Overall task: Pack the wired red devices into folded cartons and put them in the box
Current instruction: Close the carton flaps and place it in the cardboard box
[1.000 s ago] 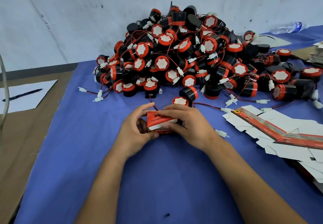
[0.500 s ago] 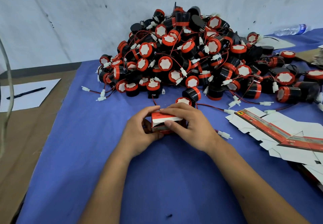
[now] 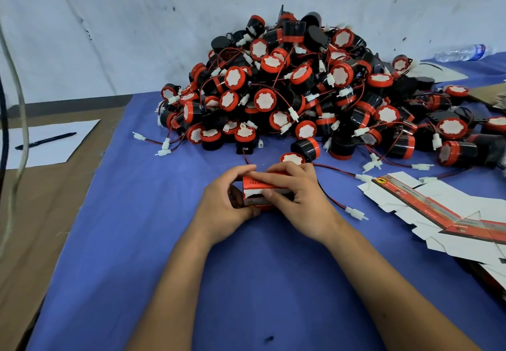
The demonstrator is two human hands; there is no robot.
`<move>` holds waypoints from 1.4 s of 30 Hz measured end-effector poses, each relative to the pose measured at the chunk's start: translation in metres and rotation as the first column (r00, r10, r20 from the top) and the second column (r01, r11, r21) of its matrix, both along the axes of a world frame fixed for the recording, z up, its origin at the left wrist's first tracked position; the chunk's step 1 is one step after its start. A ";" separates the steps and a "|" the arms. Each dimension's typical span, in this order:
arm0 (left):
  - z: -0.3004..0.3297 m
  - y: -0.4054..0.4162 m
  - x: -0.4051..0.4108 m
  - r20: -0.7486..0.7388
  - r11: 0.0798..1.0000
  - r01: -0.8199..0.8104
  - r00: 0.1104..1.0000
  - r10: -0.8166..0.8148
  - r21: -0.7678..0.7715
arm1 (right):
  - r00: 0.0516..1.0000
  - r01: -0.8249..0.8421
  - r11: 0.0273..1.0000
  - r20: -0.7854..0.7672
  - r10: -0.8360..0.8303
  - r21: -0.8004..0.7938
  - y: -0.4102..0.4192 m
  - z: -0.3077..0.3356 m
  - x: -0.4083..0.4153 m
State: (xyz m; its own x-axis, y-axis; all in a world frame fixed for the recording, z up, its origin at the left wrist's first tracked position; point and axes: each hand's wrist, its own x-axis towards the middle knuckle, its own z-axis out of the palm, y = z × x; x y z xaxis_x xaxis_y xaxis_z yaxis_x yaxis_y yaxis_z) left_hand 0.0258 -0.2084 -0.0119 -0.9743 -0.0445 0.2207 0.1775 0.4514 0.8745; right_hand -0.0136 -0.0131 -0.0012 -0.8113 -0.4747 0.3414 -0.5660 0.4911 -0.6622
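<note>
Since before, my right hand (image 3: 298,200) slid across the carton (image 3: 260,193); both hands pinch it, left hand (image 3: 227,203) beside, contents hidden.

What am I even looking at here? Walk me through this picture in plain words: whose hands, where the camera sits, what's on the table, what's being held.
No machine here: a person works with bare hands, and the one camera is worn on their head, looking forward and down. The left hand and right hand together hold a small red and white carton just above the blue cloth; its front end looks not fully closed. Behind it lies a big pile of red and black wired devices with white plugs. To the right lies a stack of flat unfolded cartons. Far left, a pen rests on a white sheet. A water bottle lies at the back right.
</note>
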 end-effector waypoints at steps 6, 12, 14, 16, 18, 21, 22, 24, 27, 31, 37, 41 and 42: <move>0.002 0.001 0.003 -0.026 1.000 -0.003 1.000 0.003 -0.008 | 0.978 -0.147 0.988 0.156 0.139 0.044 0.009 -0.001 -0.005; 0.001 0.003 0.004 -0.312 0.981 -0.196 0.932 0.184 -0.007 | 1.000 -0.004 0.960 0.019 0.010 -0.279 0.010 -0.010 -0.009; 0.000 0.007 0.003 -0.386 0.960 -0.273 0.894 0.228 -0.066 | 0.997 0.020 0.962 -0.063 -0.039 -0.274 0.010 -0.013 -0.010; 0.000 0.012 0.004 -0.443 0.935 -0.315 0.870 0.217 -0.162 | 0.990 0.023 0.974 -0.134 -0.054 -0.225 0.008 -0.016 -0.011; -0.001 0.015 0.004 -0.474 0.909 -0.345 0.857 0.203 -0.234 | 0.985 0.017 0.985 -0.166 -0.046 -0.171 0.008 -0.015 -0.010; 0.000 0.016 0.006 -0.501 0.867 -0.385 0.844 0.193 -0.315 | 0.978 -0.005 0.993 -0.207 -0.019 -0.115 0.009 -0.010 -0.007; 0.001 0.017 0.006 -0.500 0.857 -0.387 0.846 0.184 -0.340 | 0.977 -0.010 0.994 -0.215 -0.013 -0.106 0.009 -0.009 -0.006; 0.003 0.020 0.006 -0.486 0.846 -0.383 0.856 0.175 -0.370 | 0.979 -0.012 0.996 -0.203 -0.006 -0.088 0.007 -0.009 -0.004; 0.002 0.024 0.006 -0.437 0.852 -0.373 0.878 0.195 -0.368 | 0.987 -0.033 0.996 -0.160 0.021 -0.078 0.008 -0.013 -0.002; -0.003 0.028 0.006 -0.387 0.877 -0.315 0.907 0.166 -0.364 | 0.990 -0.048 0.996 -0.135 0.037 -0.078 0.012 -0.016 -0.004; -0.008 0.027 0.002 -0.202 0.939 -0.329 0.931 0.304 -0.103 | 0.982 -0.049 0.999 -0.185 0.044 -0.021 0.009 -0.006 -0.004; 0.006 0.047 0.014 -0.092 0.929 -0.365 0.925 0.369 0.062 | 0.976 -0.071 0.996 -0.200 0.081 0.054 0.017 0.018 0.011; 0.015 0.052 0.020 -0.101 0.933 -0.343 0.930 0.354 0.112 | 0.971 -0.047 0.999 -0.235 0.052 0.026 0.021 0.026 0.017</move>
